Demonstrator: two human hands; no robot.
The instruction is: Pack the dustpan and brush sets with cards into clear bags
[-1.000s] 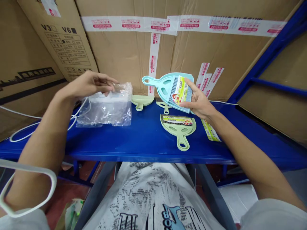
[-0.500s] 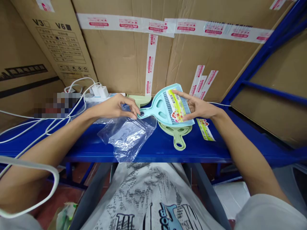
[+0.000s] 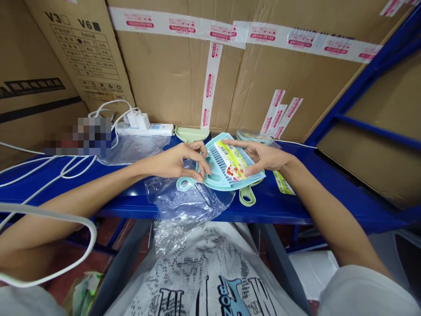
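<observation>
My right hand (image 3: 266, 156) grips the light-blue dustpan (image 3: 215, 173) by its wide end, fingers and thumb over the label card (image 3: 232, 160). Blue-grey brush bristles show in the pan around this yellow-and-white card. The dustpan's handle, with its ring end, points left and shows through the clear plastic bag (image 3: 194, 199). My left hand (image 3: 194, 160) pinches the bag's edge beside the handle; its fingertips partly hide the pan. A green dustpan (image 3: 247, 196) lies beneath, mostly covered, its handle poking out toward me.
Another green dustpan (image 3: 191, 134) lies at the back of the blue table (image 3: 125, 199). A bagged light-blue item (image 3: 255, 137) lies behind my right hand. A loose label card (image 3: 283, 183) lies to the right. White cables (image 3: 74, 164) and a power strip (image 3: 161, 128) occupy the left.
The light-blue dustpan has moved down and slightly left. My left hand has left the handle's end and moved right along it; the bag now covers the handle and hangs over the table edge.
</observation>
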